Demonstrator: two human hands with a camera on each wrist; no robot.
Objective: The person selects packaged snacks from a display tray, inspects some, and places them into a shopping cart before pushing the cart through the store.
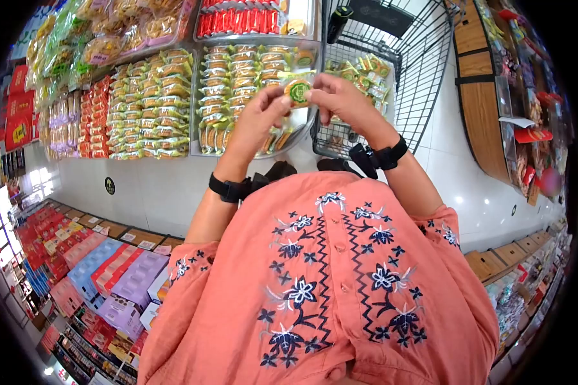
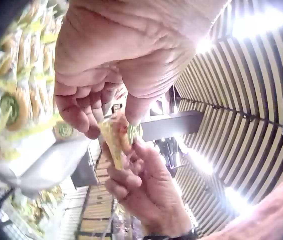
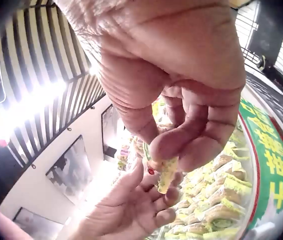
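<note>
Two hands, one wrapped cake [image 1: 298, 95] pinched between them.
Head view: the cake sits right of the left hand [image 1: 261, 111] and left of the right hand [image 1: 348, 104], about equally near; fingers mask its long axis; the right hand is nearer the cart [image 1: 426, 77]. Left wrist view: the packet shows edge-on, slanting between both hands' fingertips, its thinness hidden from above. Right wrist view: thumb and finger pinch it; a green lettered strip [image 3: 269, 165] appears only here.
</note>
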